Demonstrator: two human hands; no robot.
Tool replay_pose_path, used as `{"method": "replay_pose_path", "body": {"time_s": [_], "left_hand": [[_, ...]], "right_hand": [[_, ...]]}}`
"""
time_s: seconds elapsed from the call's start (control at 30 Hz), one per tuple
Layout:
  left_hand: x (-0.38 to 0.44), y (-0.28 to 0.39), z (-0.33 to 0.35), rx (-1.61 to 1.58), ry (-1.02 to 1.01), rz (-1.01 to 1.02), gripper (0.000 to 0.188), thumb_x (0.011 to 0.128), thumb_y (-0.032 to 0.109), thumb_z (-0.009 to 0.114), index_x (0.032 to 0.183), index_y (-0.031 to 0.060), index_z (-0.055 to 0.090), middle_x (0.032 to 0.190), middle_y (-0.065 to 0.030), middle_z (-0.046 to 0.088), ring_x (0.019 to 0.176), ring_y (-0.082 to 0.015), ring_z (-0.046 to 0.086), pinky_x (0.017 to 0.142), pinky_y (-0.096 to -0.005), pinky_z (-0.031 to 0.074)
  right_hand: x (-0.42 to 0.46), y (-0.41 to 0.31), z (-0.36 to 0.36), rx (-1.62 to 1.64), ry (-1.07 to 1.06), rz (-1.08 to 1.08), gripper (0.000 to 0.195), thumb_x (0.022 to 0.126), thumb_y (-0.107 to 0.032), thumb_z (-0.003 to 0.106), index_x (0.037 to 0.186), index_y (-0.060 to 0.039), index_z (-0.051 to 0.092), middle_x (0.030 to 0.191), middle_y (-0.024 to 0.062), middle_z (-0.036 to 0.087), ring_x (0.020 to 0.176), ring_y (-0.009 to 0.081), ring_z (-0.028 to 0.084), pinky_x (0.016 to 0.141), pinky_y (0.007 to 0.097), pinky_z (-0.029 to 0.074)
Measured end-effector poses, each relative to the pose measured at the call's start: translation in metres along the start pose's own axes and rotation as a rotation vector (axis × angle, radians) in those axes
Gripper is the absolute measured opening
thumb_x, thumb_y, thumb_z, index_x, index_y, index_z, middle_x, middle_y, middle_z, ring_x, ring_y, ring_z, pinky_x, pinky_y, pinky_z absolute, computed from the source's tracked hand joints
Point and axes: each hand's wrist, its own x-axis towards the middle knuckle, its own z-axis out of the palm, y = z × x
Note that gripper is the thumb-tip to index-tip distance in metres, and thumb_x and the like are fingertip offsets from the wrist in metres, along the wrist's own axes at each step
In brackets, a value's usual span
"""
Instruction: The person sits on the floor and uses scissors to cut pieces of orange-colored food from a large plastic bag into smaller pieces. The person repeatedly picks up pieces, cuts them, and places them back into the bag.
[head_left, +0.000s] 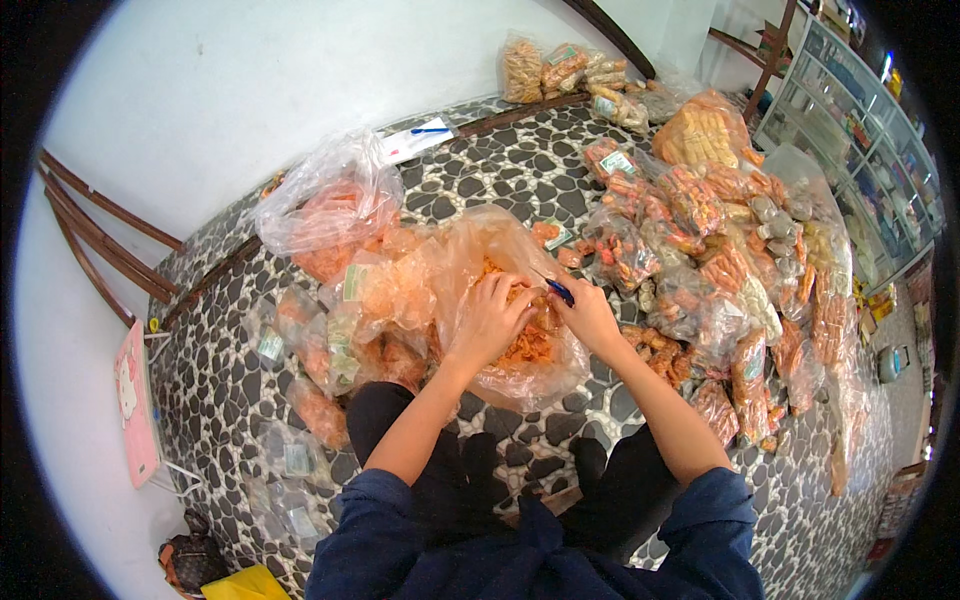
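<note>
A large clear plastic bag (517, 394) of orange snack pieces (529, 345) lies open on the floor before me. Over its mouth, my left hand (491, 319) has bent fingers gathered on a piece of clear plastic (541, 298). What that plastic belongs to is mostly hidden by the fingers. My right hand (589, 315) meets it from the other side, gripping a small dark blue hand tool (560, 292), perhaps a stapler. Several filled, labelled plastic packs (397, 289) are piled just left of my left hand.
Heaped snack packs (690, 255) cover the pebble-patterned floor (502, 165) at right. A big clear bag (330, 202) stands at back left; a paper with a blue pen (430, 131) lies by the wall. A pink folding table (135, 409) leans left. A glass cabinet (855, 142) stands far right.
</note>
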Motion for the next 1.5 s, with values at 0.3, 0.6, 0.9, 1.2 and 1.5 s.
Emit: {"method": "replay_pose_path", "body": {"time_s": [0.3, 0.6, 0.9, 1.2, 1.5], "left_hand": [[-0.009, -0.002, -0.015, -0.065, -0.059, 0.057, 0.02, 0.074, 0.023, 0.067, 0.087, 0.01, 0.059, 0.101, -0.0052, 0.048, 0.098, -0.0255, 0.045, 0.084, -0.0377, 0.041], [-0.029, -0.006, -0.002, -0.381, -0.098, 0.024, 0.017, 0.082, 0.02, 0.062, 0.083, 0.0056, 0.053, 0.098, -0.0073, 0.048, 0.097, -0.0262, 0.043, 0.085, -0.0372, 0.039], [-0.032, -0.013, 0.032, -1.533, 0.182, -1.221, 0.035, 0.097, 0.031, 0.034, 0.121, 0.0059, 0.036, 0.123, -0.0132, 0.045, 0.111, -0.0258, 0.051, 0.089, -0.0413, 0.049], [-0.024, -0.024, 0.008, -1.689, -0.332, -1.316, 0.065, 0.094, 0.04, 0.04, 0.142, 0.0114, 0.006, 0.143, -0.0225, 0.01, 0.131, -0.0335, 0.025, 0.105, -0.0465, 0.027], [-0.03, -0.03, 0.019, -1.671, -0.009, -1.202, 0.058, 0.094, 0.034, 0.044, 0.141, 0.0101, 0.019, 0.143, -0.0036, 0.024, 0.131, -0.0193, 0.024, 0.106, -0.039, 0.022]], "right_hand": [[-0.005, -0.012, 0.0, -0.088, -0.052, -0.038, 0.019, 0.077, -0.014, 0.058, 0.094, -0.0052, 0.06, 0.082, 0.0187, 0.061, 0.078, 0.036, 0.059, 0.064, 0.0447, 0.047], [0.012, 0.013, 0.027, -0.175, -0.03, 0.247, 0.022, 0.077, -0.019, 0.059, 0.095, -0.0068, 0.06, 0.084, 0.0195, 0.063, 0.075, 0.0368, 0.061, 0.065, 0.0438, 0.049], [0.017, 0.029, 0.023, 0.647, -0.372, 0.367, 0.022, 0.084, -0.009, 0.055, 0.106, -0.005, 0.057, 0.081, 0.0024, 0.061, 0.062, 0.008, 0.055, 0.049, 0.0208, 0.04], [0.017, 0.043, 0.043, 0.232, -0.183, 0.31, 0.022, 0.077, -0.018, 0.067, 0.094, -0.0035, 0.065, 0.078, 0.0112, 0.066, 0.07, 0.0188, 0.064, 0.06, 0.0325, 0.047], [0.025, 0.033, 0.053, 0.369, -0.241, 0.339, 0.02, 0.079, -0.019, 0.068, 0.082, -0.0015, 0.06, 0.07, 0.0058, 0.062, 0.06, 0.0096, 0.055, 0.052, 0.0254, 0.043]]}}
